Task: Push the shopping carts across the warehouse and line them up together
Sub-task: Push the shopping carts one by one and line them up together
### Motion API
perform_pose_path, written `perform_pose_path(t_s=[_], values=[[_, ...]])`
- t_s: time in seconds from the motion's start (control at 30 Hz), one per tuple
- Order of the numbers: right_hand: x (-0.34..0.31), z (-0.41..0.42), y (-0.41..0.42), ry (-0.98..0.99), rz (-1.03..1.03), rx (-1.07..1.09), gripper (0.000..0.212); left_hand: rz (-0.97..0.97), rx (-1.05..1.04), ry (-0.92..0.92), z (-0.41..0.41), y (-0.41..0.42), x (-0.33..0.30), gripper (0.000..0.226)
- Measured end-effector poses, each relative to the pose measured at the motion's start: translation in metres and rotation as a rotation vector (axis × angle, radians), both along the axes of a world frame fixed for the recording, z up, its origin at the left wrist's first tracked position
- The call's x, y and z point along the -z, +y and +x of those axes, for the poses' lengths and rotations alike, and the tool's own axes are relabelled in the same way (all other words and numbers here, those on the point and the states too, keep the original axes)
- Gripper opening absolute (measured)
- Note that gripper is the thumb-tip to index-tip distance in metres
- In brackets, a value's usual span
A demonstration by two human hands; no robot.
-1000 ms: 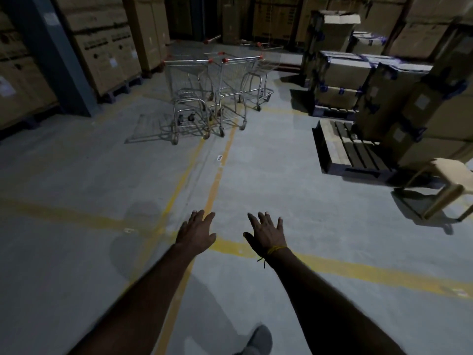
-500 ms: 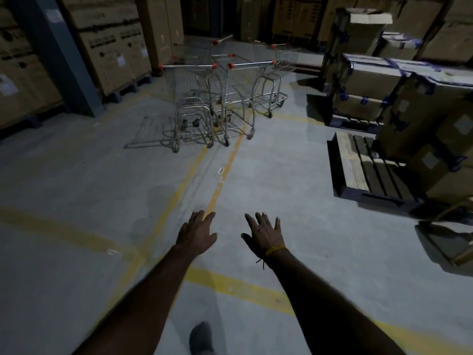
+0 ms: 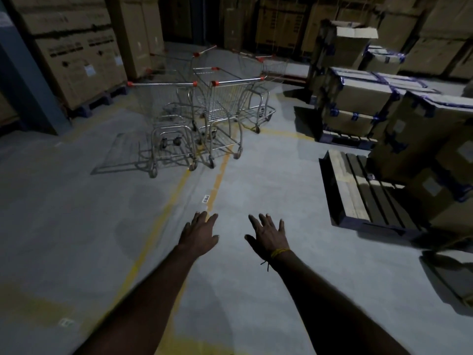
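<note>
both arms out, left hand [image 3: 199,234] and right hand [image 3: 268,235] spread flat, holding nothing. shopping carts [image 3: 194,116] clustered well ahead on the yellow floor line [image 3: 217,175], handles toward us, long axes running away.

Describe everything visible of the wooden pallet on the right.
The wooden pallet lies flat on the grey concrete floor, at the right. Its top is parallel slats, paler at the left and darker toward the right, over a dark base. No load sits on the visible slats; stacked cardboard boxes stand against its far right side.
</note>
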State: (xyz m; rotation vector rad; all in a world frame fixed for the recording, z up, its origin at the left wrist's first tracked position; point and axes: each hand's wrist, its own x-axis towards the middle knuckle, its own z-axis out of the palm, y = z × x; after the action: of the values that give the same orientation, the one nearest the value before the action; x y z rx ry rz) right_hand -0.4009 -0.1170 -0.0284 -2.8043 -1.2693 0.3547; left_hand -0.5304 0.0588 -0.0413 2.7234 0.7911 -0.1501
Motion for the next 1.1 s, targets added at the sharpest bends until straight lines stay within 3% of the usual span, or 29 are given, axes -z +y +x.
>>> perform_pose_path(t_s=[0.33,0.73,1.1], values=[[0.005,0.170,0.106,-0.005,-0.024,0.001,0.066,-0.008,0.021,0.002,0.172,0.107,0.004,0.070],[0.005,0.443,0.233,-0.036,0.018,-0.094,0.067,0.007,-0.112,-0.028,0.423,0.226,0.008,0.072],[0.017,0.613,0.338,-0.011,0.000,-0.126,0.068,0.020,-0.107,-0.018,0.600,0.320,0.013,0.072]])
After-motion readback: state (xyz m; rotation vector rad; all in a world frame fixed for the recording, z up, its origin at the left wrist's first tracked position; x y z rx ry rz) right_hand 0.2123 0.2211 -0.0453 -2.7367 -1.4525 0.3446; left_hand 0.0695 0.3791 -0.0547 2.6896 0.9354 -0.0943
